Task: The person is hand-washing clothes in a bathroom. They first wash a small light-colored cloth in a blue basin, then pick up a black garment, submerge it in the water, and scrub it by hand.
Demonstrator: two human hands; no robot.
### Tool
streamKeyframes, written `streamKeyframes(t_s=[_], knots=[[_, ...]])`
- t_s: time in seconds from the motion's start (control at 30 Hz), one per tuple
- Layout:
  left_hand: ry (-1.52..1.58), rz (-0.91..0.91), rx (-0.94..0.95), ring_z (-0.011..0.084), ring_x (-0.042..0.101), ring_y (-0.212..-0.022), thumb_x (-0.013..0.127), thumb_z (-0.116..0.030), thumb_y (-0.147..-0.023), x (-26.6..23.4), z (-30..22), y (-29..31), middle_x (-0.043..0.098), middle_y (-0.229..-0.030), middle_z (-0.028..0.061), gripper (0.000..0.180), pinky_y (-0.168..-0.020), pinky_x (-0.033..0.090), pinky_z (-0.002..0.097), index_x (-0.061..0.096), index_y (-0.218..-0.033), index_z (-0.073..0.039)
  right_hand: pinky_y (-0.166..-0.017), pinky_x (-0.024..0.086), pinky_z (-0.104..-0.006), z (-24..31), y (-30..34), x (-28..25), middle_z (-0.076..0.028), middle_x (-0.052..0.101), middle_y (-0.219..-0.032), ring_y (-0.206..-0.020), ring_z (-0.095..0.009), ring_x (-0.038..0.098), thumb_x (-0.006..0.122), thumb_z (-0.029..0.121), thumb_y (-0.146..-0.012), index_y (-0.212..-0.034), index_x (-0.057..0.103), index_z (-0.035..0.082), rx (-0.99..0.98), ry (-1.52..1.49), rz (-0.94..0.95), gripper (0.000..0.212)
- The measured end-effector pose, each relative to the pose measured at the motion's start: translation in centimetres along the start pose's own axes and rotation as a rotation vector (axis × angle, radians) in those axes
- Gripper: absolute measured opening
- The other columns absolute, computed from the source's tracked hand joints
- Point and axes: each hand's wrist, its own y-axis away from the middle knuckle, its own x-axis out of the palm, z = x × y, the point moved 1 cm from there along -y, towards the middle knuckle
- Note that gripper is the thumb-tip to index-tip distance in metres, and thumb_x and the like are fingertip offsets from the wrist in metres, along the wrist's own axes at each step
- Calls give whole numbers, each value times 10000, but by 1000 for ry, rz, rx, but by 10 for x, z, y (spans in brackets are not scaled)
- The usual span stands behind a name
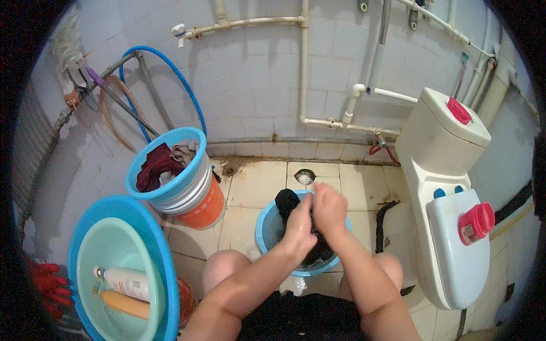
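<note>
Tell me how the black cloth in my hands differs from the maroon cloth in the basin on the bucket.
Your left hand and right hand hold the black cloth; the maroon cloth lies untouched. The black cloth is over the floor basin, while the maroon cloth sits in the upper basin, on the bucket. The black cloth is also darker than the wine-red maroon cloth. Both look crumpled.

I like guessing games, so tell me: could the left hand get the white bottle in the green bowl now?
Probably yes, but the left hand seems busy gripping the black cloth and would have to let go. The white bottle lies uncovered in the open green bowl on the left.
</note>
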Motion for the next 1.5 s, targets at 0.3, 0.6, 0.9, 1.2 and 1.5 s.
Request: streamKeyframes(t_s=[0.3,0.6,0.9,1.2,1.5], knots=[[-49,-94,-58,123,492,-574,497,-401,-905,11,-16,16,492,-617,-21,353,-543,414,284,486,-669,-138,-547,421,-376,5,3,-2,-191,559,-692,-575,-337,523,521,220,-856,-754,568,6,191,-295,56,242],[98,171,192,171,520,-636,539,-408,-865,-25,-103,-12,504,-643,2,332,-639,445,348,490,-668,-144,-849,424,-333,-21,5,-20,-71,590,-1052,-953,-194,560,629,286,-829,-1116,521,27,799,-1313,790,402],[-129,421,282,217,536,-860,492,-28,-749,-29,-123,-2,548,-896,74,259,-820,440,343,513,-1005,-56,-757,496,-348,-20,8,-33,-112,619,-945,-848,-212,605,674,30,-747,-1078,534,21,896,-1308,640,360],[-834,341,329,140,502,-985,510,-174,-908,-27,-74,-6,559,-1074,83,326,-880,401,276,487,-1192,-15,-767,466,-320,-29,-9,-43,-66,551,-906,-846,-198,553,469,-46,-766,-977,493,54,719,-1507,-98,235],[-321,447,216,143,539,-922,274,-452,-963,-10,-52,2,553,-1015,62,456,-829,446,294,459,-1141,-75,-678,412,-281,9,8,-40,-23,517,-810,-741,-153,496,513,79,-770,-826,523,55,279,-881,133,61]])
